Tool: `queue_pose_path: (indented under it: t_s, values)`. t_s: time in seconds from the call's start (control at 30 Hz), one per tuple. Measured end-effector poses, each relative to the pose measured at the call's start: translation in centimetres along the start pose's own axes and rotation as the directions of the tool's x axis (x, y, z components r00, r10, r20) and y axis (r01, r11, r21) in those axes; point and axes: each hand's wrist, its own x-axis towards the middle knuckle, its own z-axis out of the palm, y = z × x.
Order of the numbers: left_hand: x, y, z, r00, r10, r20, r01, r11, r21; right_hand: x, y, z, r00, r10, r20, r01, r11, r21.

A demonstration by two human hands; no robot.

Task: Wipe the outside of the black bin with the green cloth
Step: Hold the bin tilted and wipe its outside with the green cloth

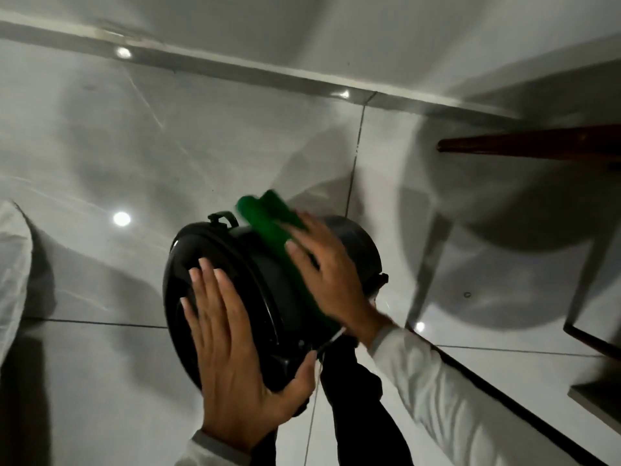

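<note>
The black bin (268, 280) lies tilted on its side above the tiled floor, its lid end facing me. My left hand (232, 344) lies flat on the lid, fingers spread, thumb hooked around the lid's lower edge. The green cloth (268, 223) is draped over the bin's upper side wall. My right hand (326, 274) presses flat on the cloth against the bin's body. A small black handle sticks up at the bin's top rim. The far base of the bin is partly hidden behind my right hand.
Glossy grey floor tiles (134, 146) surround the bin. A white skirting board (235, 67) runs along the wall behind. A dark wooden furniture leg (524, 144) juts in at the right. White fabric (13, 264) hangs at the left edge. My dark trouser leg (356, 391) is under the bin.
</note>
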Motion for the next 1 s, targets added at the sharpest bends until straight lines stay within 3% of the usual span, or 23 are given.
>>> queue_pose_path:
  t_s: [0.07,0.17,0.23,0.33,0.43,0.53,0.6,0.63,0.7,0.77,0.83,0.9,1.0]
  values:
    - [-0.5,0.0,0.3,0.999,0.046,0.000,-0.046,0.999,0.012,1.9,4.6,-0.9,0.970,0.236,-0.053,-0.239,0.970,-0.039]
    - [-1.5,0.4,1.2,0.990,0.141,0.025,-0.142,0.990,0.026,2.1,11.3,-2.5,0.798,0.602,-0.009,-0.601,0.798,0.056]
    - [-1.9,0.4,1.6,0.985,0.168,0.036,-0.169,0.985,0.029,1.1,12.6,-2.3,0.738,0.674,0.031,-0.672,0.730,0.125]
    - [-2.0,-0.6,1.0,0.993,0.111,0.034,-0.112,0.994,0.016,-0.1,9.0,-1.1,0.853,0.522,-0.011,-0.506,0.833,0.224]
    - [-1.7,-0.8,0.6,0.995,0.091,0.030,-0.090,0.996,-0.010,-2.0,3.3,0.3,0.977,0.213,-0.019,-0.208,0.967,0.147]
    - [-1.9,-0.5,0.4,0.998,0.064,0.015,-0.063,0.997,-0.033,-4.2,-0.6,1.8,0.997,-0.080,0.000,0.079,0.989,0.124]
    - [-2.5,-0.7,0.5,0.999,0.050,0.010,-0.050,0.998,-0.034,-4.3,0.2,1.7,0.985,-0.172,0.011,0.172,0.984,0.046]
    - [-3.0,-1.0,0.5,0.999,0.049,0.012,-0.049,0.998,-0.028,-3.8,1.5,1.4,0.989,-0.150,0.003,0.150,0.989,-0.008]
    - [-3.9,-1.3,0.7,0.998,0.057,0.012,-0.057,0.998,-0.013,-2.5,5.2,0.8,0.997,0.065,-0.048,-0.069,0.995,-0.066]
    - [-4.5,-1.1,1.1,0.997,0.081,0.017,-0.081,0.997,-0.013,-1.3,8.7,-0.5,0.928,0.361,-0.096,-0.361,0.932,0.016]
    - [-4.7,-0.9,1.5,0.994,0.106,0.015,-0.106,0.994,-0.010,-0.6,10.8,-1.5,0.835,0.545,-0.078,-0.537,0.837,0.107]
    - [-4.4,-1.0,1.5,0.995,0.095,0.001,-0.095,0.995,-0.013,-0.1,10.5,-1.6,0.838,0.542,-0.059,-0.537,0.840,0.083]
    - [-4.2,-1.4,1.0,0.999,0.047,-0.016,-0.048,0.998,-0.050,-0.8,5.5,-0.5,0.956,0.292,-0.030,-0.290,0.955,0.056]
